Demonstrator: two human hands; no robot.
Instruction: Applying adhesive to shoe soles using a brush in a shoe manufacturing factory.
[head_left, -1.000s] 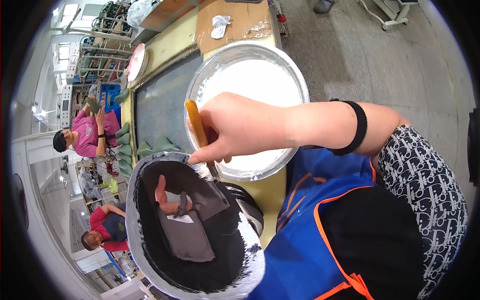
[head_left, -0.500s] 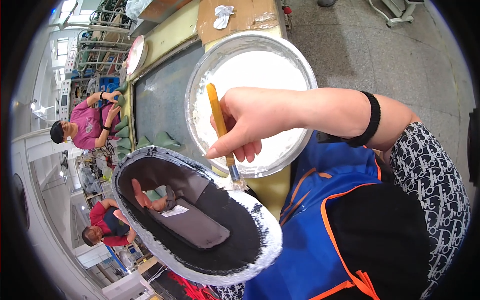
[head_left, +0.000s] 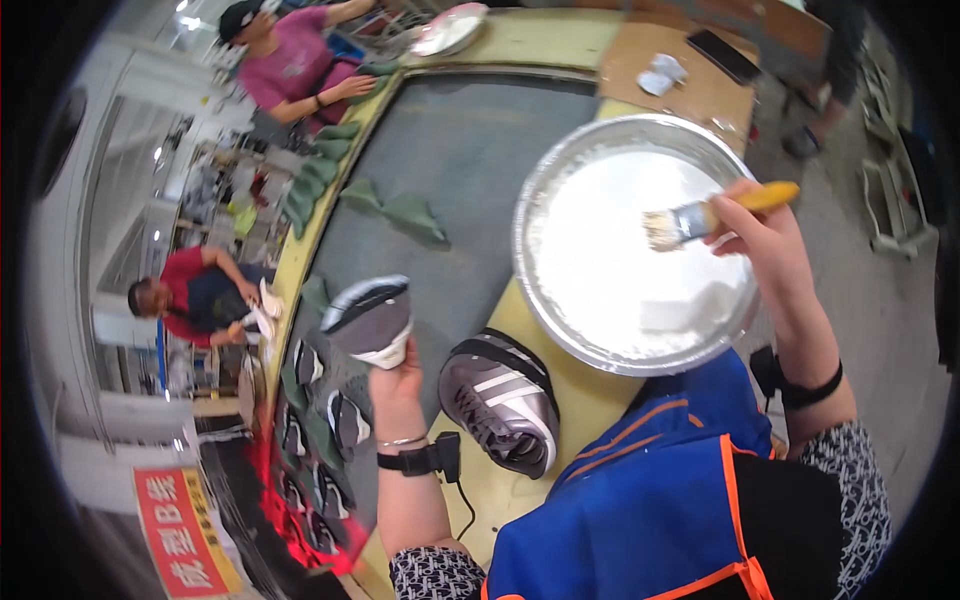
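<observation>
My left hand (head_left: 398, 380), raised over the grey belt, grips a grey and black shoe upper (head_left: 372, 325) with a white-smeared edge. Fingers of that hand are partly hidden behind the upper. My right hand (head_left: 757, 235) is closed round a brush (head_left: 690, 222) with a yellow handle. Its pale bristles point left over the white liquid (head_left: 600, 270) in a round metal basin (head_left: 522, 240); I cannot tell whether they touch it. Between my left forearm and the basin, a laced grey shoe upper (head_left: 500, 395) with white stripes rests on the yellow table edge (head_left: 500, 490).
Green pieces (head_left: 412, 215) lie on the belt (head_left: 470, 150) and along its far edge. Several more shoe uppers (head_left: 345, 425) sit at the left. A phone (head_left: 722, 56) and crumpled white paper (head_left: 660, 74) lie on cardboard behind the basin. Two people work across the belt.
The brush has left the shoe upper's edge and moved over the basin. The upper has gone from close below me to farther off over the belt. My view has turned.
</observation>
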